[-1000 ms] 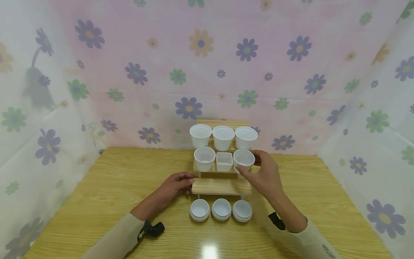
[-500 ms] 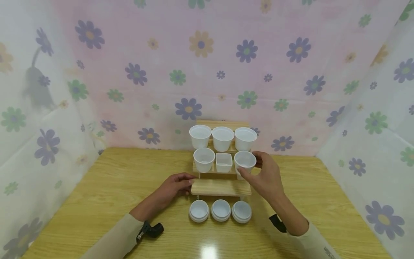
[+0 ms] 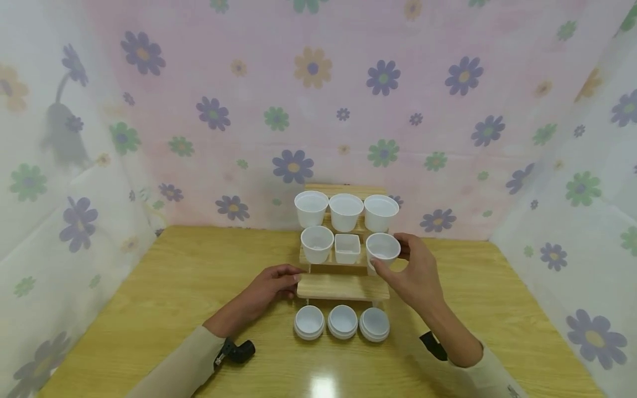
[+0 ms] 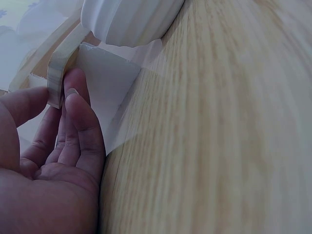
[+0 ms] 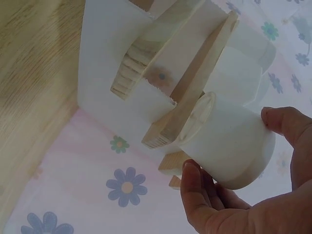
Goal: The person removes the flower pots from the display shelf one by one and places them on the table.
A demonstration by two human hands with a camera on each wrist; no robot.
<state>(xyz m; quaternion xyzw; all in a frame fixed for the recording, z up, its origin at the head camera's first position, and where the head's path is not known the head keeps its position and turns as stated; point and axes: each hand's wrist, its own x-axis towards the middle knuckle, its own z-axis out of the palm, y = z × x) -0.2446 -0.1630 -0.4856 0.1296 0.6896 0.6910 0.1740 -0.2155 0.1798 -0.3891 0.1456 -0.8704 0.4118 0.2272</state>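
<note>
A tiered stand with wooden steps (image 3: 343, 286) and clear side panels stands mid-table. My right hand (image 3: 417, 272) holds a round white plastic cup (image 3: 383, 250) between thumb and fingers, at the right end of the second step from the bottom. Seen from the right wrist, the cup (image 5: 234, 141) has its base close against the step's edge (image 5: 163, 131). My left hand (image 3: 272, 284) pinches the left end of the bare lowest step; the left wrist view shows thumb and fingers around the board end (image 4: 57, 73). Left of the held cup sit a square cup (image 3: 347, 250) and a round cup (image 3: 317, 244).
Three more round cups line the step above, among them a middle one (image 3: 345, 213). In front of the stand, three small ribbed white jars (image 3: 343, 322) stand on the wooden table (image 3: 224, 260). Flower-printed cloth (image 3: 318, 127) surrounds the table at back and sides.
The right hand has shifted the round cup slightly to the right and toward me, widening its gap from the square cup. The left hand keeps its place on the lowest step.
</note>
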